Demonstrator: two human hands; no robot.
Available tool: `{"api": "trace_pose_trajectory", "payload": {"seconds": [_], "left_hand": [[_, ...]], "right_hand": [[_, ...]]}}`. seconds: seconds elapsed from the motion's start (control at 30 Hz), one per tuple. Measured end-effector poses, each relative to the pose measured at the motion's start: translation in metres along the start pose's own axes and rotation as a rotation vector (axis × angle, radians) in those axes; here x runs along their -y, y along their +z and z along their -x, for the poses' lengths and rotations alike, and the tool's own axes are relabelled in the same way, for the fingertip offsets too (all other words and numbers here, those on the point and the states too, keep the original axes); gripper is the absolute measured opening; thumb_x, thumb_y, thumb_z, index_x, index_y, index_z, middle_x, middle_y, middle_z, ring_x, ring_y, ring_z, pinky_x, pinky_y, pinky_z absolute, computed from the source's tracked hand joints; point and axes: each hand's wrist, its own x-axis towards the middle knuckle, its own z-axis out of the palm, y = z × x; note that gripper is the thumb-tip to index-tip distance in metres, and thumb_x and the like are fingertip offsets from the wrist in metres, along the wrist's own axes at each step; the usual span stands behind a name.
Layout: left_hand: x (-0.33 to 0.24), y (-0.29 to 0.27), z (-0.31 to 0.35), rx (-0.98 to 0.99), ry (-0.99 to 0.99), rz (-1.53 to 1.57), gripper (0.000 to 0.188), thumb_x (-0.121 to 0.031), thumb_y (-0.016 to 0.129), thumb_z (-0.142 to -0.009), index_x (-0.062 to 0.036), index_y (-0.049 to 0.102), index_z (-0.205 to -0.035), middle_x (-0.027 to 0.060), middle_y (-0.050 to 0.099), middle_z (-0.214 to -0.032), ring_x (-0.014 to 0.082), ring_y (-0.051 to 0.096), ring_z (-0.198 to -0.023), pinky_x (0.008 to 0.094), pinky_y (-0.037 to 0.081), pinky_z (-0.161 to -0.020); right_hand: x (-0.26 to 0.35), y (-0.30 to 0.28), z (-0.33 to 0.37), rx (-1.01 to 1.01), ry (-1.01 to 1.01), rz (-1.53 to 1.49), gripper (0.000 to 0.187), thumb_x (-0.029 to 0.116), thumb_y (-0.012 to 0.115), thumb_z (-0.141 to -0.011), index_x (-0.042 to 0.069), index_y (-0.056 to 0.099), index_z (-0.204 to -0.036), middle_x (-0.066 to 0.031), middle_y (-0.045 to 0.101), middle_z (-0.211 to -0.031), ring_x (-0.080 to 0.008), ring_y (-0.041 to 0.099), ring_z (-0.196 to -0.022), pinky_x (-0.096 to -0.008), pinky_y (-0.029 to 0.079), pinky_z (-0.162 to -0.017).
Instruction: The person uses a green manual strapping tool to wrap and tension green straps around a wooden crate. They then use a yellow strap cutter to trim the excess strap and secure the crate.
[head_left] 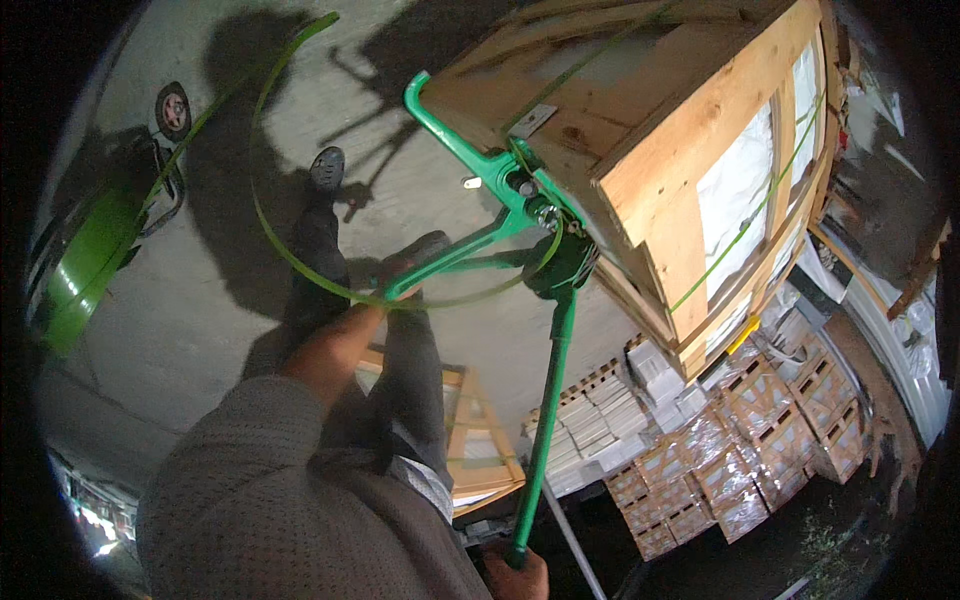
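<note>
A green hand strapping tool (510, 190), with long lever handles and a dark round part at its joint, is at the side of a wooden crate (690, 185). My left hand (399, 270) is closed round the end of one green handle, its fingers partly hidden by it. Below, at the lower edge, my right hand (516, 577) grips the bottom end of the long handle. A thin green strap (262, 190) enters the tool and curls in a wide loop over the floor and past my left wrist. Another length of strap (768, 195) lies tight round the crate.
Wrapped stacks of boxes (740, 455) and pale stacked slabs (590, 420) stand at lower right. A smaller wooden frame (485, 440) is beside my legs. On the left is a green cart (100, 250) with a wheel (173, 110). Concrete floor (170, 330) spreads between.
</note>
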Motion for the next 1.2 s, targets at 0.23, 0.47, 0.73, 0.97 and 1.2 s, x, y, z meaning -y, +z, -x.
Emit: {"api": "trace_pose_trajectory", "payload": {"seconds": [0.23,0.47,0.73,0.97,1.2], "left_hand": [[-0.011,-0.022,0.045,0.342,-0.436,-0.084,0.038,-0.034,0.058,-0.088,-0.0054,0.062,-0.112,0.0157,0.065,-0.093,0.0314,0.061,-0.086,0.043,0.049,-0.077],[-0.028,-0.054,0.08,0.284,-0.298,-0.053,0.034,-0.033,0.054,-0.088,-0.013,0.067,-0.112,0.0167,0.068,-0.094,0.0338,0.063,-0.078,0.0436,0.049,-0.074],[-0.101,-0.066,0.15,0.076,-0.406,-0.144,0.038,-0.04,0.062,-0.084,-0.0055,0.067,-0.098,0.0174,0.068,-0.093,0.0367,0.065,-0.091,0.0456,0.049,-0.078],[-0.132,-0.081,0.202,0.195,-0.24,0.006,0.039,-0.041,0.058,-0.088,-0.0029,0.064,-0.089,0.0132,0.064,-0.076,0.0263,0.061,-0.071,0.043,0.046,-0.065],[-0.127,-0.053,0.2,0.276,-0.278,0.313,0.033,-0.034,0.058,-0.091,-0.0087,0.056,-0.07,0.0043,0.053,-0.059,0.0152,0.05,-0.048,0.0332,0.038,-0.045]], "right_hand": [[-0.034,0.09,-0.083,-0.06,-0.364,-0.275,0.017,0.008,0.059,-0.088,-0.002,0.061,-0.101,0.0001,0.052,-0.06,-0.0098,0.049,-0.047,-0.0258,0.036,-0.043],[-0.041,0.157,-0.151,-0.235,-0.845,-0.248,0.021,0.02,0.061,-0.087,-0.001,0.06,-0.084,-0.0043,0.054,-0.063,-0.0127,0.05,-0.049,-0.0308,0.037,-0.045],[-0.017,0.233,-0.233,-0.187,-0.894,-0.555,0.025,0.017,0.064,-0.08,-0.007,0.058,-0.085,-0.0215,0.061,-0.065,-0.0372,0.061,-0.061,-0.0434,0.048,-0.06],[0.022,0.268,-0.232,-0.233,-0.996,-0.623,0.029,0.019,0.062,-0.079,-0.005,0.056,-0.095,-0.027,0.064,-0.081,-0.0452,0.063,-0.08,-0.0493,0.048,-0.069],[-0.008,0.19,-0.195,0.048,-0.966,-0.556,0.029,0.022,0.063,-0.084,-0.003,0.056,-0.097,-0.0131,0.059,-0.071,-0.0241,0.061,-0.065,-0.0384,0.048,-0.06]]}}
